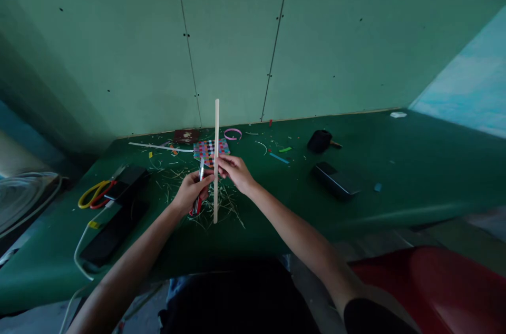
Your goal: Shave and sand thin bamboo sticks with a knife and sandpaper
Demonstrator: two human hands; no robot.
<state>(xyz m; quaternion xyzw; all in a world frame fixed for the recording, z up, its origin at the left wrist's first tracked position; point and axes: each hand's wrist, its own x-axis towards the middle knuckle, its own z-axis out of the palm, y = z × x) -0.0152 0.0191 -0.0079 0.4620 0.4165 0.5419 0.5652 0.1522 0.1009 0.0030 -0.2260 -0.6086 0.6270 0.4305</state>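
Note:
In the head view my left hand (190, 190) is closed around a utility knife (196, 205) with a red handle, its blade pointing up and away from me. My right hand (236, 169) pinches a long, pale strip of bamboo or wood (216, 128) near its middle, holding it upright in the picture. The left fingertips come close to the strip; whether they press on it I cannot tell. Below both hands lies a scatter of thin shavings (227, 205). Behind the strip rests a colourful checkered woven piece (203, 149), partly covered by it.
On the left lie scissors (95, 194) with yellow and red handles, a black device (128, 184) and a white cable (79, 247). A black box-like item (334, 180) and a black pouch (319, 141) sit right. Behind are a pink ring (233, 130) and a green wall (229, 33).

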